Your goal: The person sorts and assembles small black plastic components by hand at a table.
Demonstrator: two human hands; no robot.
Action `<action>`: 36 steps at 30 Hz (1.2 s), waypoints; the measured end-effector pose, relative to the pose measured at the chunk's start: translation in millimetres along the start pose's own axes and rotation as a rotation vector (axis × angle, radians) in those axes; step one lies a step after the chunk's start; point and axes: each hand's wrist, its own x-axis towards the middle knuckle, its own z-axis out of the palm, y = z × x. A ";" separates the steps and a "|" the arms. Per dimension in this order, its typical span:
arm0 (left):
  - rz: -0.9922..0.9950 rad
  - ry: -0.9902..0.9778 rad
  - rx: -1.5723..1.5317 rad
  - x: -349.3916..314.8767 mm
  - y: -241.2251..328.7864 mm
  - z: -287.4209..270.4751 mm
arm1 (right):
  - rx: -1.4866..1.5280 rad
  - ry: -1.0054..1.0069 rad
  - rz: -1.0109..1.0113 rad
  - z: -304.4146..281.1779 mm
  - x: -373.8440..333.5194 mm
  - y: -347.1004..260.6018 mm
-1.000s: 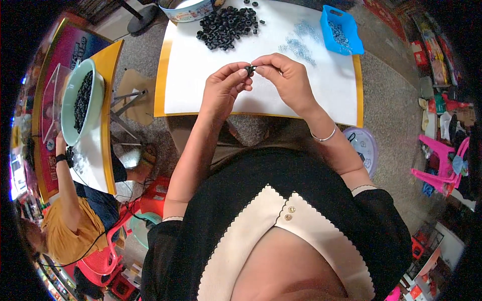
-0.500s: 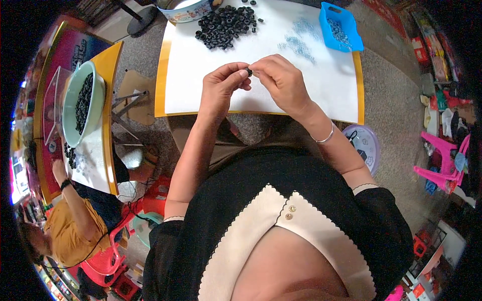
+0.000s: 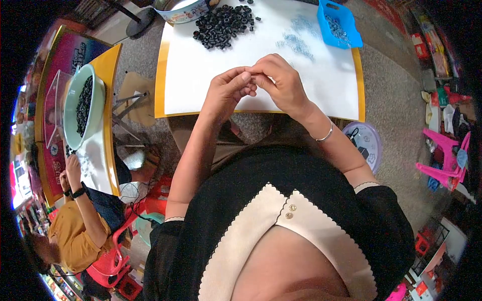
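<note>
Over the near part of the white-topped table (image 3: 188, 85), my left hand (image 3: 227, 94) and my right hand (image 3: 282, 85) meet fingertip to fingertip. Thumb and forefinger of each are pinched closed. The small black ring-shaped part that showed between the left fingertips a moment ago is now covered by my fingers. What the right fingertips hold, if anything, is too small to make out. Beyond my hands lies a heap of small black ring-shaped parts (image 3: 221, 29). Tiny clear-bluish pieces (image 3: 297, 44) are scattered to its right, and more lie in a blue plastic tray (image 3: 355, 41).
A round printed tin (image 3: 188, 15) stands at the far left table corner. Below the right edge sits a purple basin (image 3: 374, 148). To the left, a co-worker in a mustard top (image 3: 80, 233) sits at another table with a pale green basin (image 3: 99, 105) of black parts.
My fingertips have closed over the small black part, which is no longer visible. My left hand has turned and shifted slightly right. The co-worker's hands have moved; both now show near their table.
</note>
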 end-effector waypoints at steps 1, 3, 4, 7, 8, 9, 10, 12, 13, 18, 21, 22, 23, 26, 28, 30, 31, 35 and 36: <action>-0.002 0.001 0.001 0.2 0.1 -1.3 | 0.001 0.001 0.002 -0.6 -0.5 0.3; -0.070 -0.008 0.017 0.1 1.4 -3.9 | -0.042 -0.023 -0.034 -3.1 -1.6 -0.2; -0.070 -0.010 0.019 0.2 1.4 -5.6 | -0.043 -0.020 -0.035 -4.2 -2.5 -1.0; -0.103 -0.045 -0.092 1.8 0.7 -8.3 | 0.055 -0.039 0.055 -5.3 -4.6 -1.7; -0.088 -0.039 -0.098 2.5 0.2 -8.3 | 0.084 -0.041 0.089 -5.1 -4.7 -1.7; -0.073 -0.032 -0.105 2.5 0.1 -6.4 | 0.114 -0.045 0.124 -5.3 -5.2 -1.8; -0.075 -0.033 -0.104 2.6 0.0 -4.4 | 0.114 -0.043 0.125 -5.4 -5.3 -1.6; -0.048 -0.023 -0.133 3.2 -0.6 -0.5 | 0.138 -0.026 0.201 -4.9 -5.4 -0.9; -0.050 -0.023 -0.131 3.9 -1.8 -0.2 | 0.139 -0.024 0.202 -4.6 -4.9 -1.2; 0.004 0.037 -0.073 7.4 -4.3 6.0 | 0.073 0.013 0.126 -0.7 -3.2 1.9; -0.019 0.159 0.036 3.0 1.2 19.3 | -0.031 0.004 0.041 -6.0 0.3 -0.9; -0.023 0.168 0.063 4.7 0.2 18.1 | -0.080 0.024 -0.021 -5.0 1.2 0.4; -0.024 0.175 0.091 5.5 -3.1 13.1 | -0.112 0.010 -0.045 -5.0 3.3 0.9; 0.027 0.032 0.034 9.7 -6.7 7.0 | -0.111 -0.072 -0.036 -15.7 12.6 3.4; 0.061 0.004 -0.022 7.0 4.9 21.4 | -0.087 -0.004 -0.001 -25.4 24.3 8.1; 0.066 0.054 0.017 12.3 5.9 8.9 | -0.089 0.053 0.048 -38.6 46.3 17.9; 0.053 0.121 0.055 15.1 6.0 2.2 | -0.105 0.087 0.080 -47.7 59.4 23.6; 0.194 0.320 0.267 22.6 -4.9 -23.5 | -0.281 0.223 0.048 -75.2 143.2 82.3; 0.212 0.354 0.301 24.0 -7.3 -25.0 | -0.293 0.242 0.054 -77.4 165.5 97.1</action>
